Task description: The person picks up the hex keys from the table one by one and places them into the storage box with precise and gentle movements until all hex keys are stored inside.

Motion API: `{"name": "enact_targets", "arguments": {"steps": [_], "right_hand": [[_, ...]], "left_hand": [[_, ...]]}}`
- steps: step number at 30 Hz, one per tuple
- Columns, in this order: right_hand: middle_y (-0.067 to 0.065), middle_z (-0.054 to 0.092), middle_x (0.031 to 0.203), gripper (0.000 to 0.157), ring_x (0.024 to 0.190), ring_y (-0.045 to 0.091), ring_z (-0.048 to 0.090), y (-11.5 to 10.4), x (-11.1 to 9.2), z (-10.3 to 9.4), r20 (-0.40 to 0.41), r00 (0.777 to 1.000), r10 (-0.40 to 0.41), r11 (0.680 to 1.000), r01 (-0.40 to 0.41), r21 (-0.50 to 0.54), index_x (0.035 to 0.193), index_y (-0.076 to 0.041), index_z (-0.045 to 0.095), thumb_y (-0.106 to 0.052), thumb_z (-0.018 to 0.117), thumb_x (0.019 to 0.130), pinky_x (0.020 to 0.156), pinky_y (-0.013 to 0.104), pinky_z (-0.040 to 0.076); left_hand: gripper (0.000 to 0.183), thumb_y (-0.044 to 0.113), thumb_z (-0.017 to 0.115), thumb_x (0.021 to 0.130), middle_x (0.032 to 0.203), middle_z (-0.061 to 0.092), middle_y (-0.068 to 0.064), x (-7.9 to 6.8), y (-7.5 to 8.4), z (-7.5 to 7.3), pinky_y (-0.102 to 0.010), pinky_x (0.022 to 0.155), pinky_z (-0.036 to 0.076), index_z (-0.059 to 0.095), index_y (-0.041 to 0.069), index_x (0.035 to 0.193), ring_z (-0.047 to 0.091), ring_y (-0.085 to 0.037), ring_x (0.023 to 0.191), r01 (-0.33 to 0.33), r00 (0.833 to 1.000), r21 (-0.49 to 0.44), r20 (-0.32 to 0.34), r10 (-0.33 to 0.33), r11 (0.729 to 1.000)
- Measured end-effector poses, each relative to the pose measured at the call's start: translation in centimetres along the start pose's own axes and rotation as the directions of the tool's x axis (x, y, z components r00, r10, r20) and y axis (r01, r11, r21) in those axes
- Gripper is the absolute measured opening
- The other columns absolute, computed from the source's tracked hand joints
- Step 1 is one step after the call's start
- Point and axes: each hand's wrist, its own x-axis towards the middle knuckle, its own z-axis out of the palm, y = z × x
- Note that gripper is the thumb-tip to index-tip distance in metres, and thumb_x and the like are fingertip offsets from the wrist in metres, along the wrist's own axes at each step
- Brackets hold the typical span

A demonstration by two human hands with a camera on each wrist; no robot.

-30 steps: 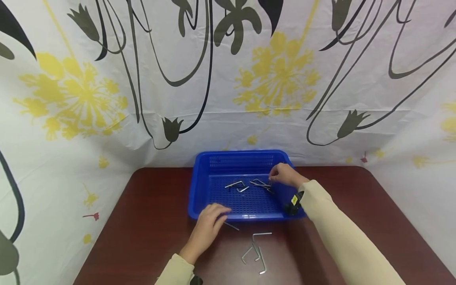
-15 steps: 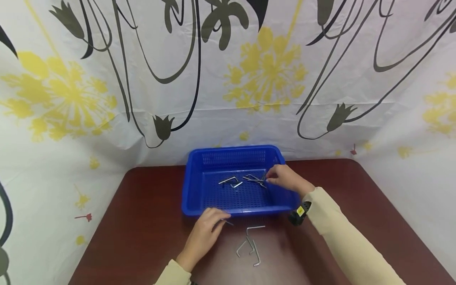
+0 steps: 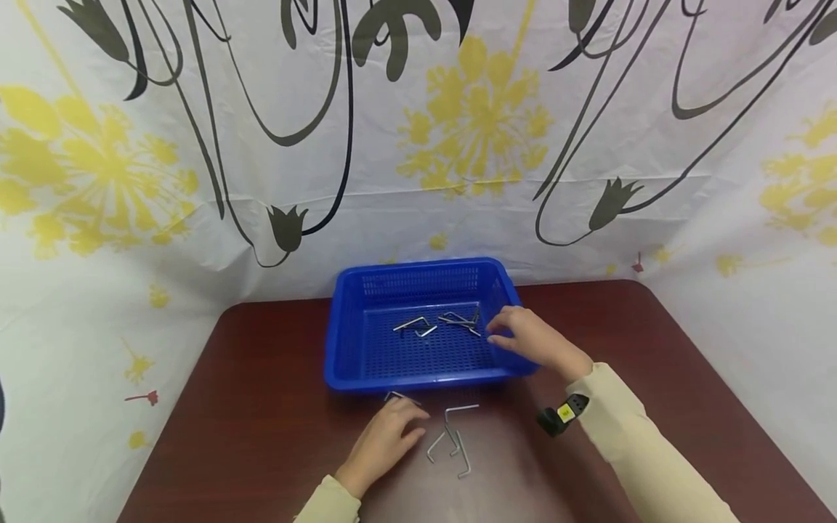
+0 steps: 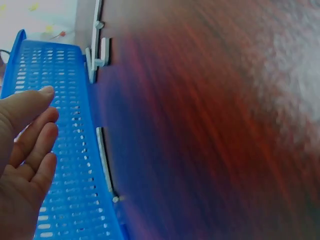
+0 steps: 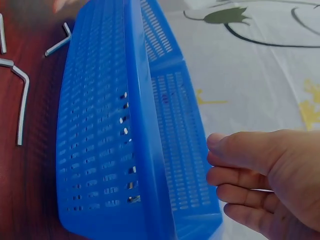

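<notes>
A blue plastic basket [image 3: 425, 380] stands at the back of the table with several L-shaped hex keys [image 3: 460, 320] lying in its middle and right. My right hand [image 3: 532, 338] hangs over the basket's right side, fingers loosely bent and nothing visible between them. In the right wrist view its fingertips [image 5: 216, 142] show beyond the basket's rim. My left hand [image 3: 386, 444] is low over the table before the basket, fingers relaxed and holding nothing. Just beyond its fingertips a hex key [image 3: 407, 398] lies along the basket's front wall, also seen as a bar [image 4: 104, 160] in the left wrist view.
Several more hex keys lie on the dark red table [image 3: 275, 407] right of my left hand, among them one nearest the basket [image 3: 461, 408] and one closest to me [image 3: 464, 457]. A white patterned cloth [image 3: 418, 211] hangs close behind the basket.
My left hand has drawn back toward me, uncovering more of the hex key at the basket's front. My right hand has moved rightward, away from the keys inside. The head view has shifted.
</notes>
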Motion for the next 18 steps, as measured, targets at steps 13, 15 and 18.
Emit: {"name": "enact_targets", "arguments": {"steps": [13,15,18], "right_hand": [[0.000,0.060,0.088,0.015,0.086,0.019,0.056,-1.8,-3.8,1.1,-0.074,0.997,-0.022,0.999,0.019,-0.039,0.094,-0.003,0.070,-0.013,0.070,0.082,0.076,0.036,0.049],[0.000,0.060,0.088,0.015,0.086,0.018,0.056,-2.0,-4.3,1.7,-0.094,0.995,-0.034,0.998,0.029,-0.048,0.094,-0.003,0.070,-0.013,0.070,0.082,0.076,0.035,0.049],[0.000,0.060,0.090,0.015,0.088,0.018,0.056,-2.3,-5.0,2.5,-0.124,0.991,-0.044,0.997,0.036,-0.067,0.094,-0.004,0.070,-0.013,0.070,0.082,0.077,0.035,0.049]], "left_hand": [[0.019,0.014,0.076,0.075,0.086,0.062,0.008,-0.3,0.5,1.4,-0.026,0.081,0.047,0.070,0.013,0.093,0.058,-0.009,0.084,-0.034,0.985,0.074,0.169,0.021,0.997],[0.019,0.013,0.076,0.075,0.086,0.062,0.008,-0.4,0.6,1.5,-0.025,0.078,0.047,0.071,0.013,0.093,0.058,-0.008,0.083,-0.048,0.983,0.075,0.182,0.033,0.996],[0.019,0.013,0.075,0.075,0.085,0.062,0.008,-0.5,0.6,1.6,-0.025,0.076,0.048,0.071,0.013,0.093,0.058,-0.008,0.082,-0.062,0.981,0.081,0.189,0.046,0.995]]}}
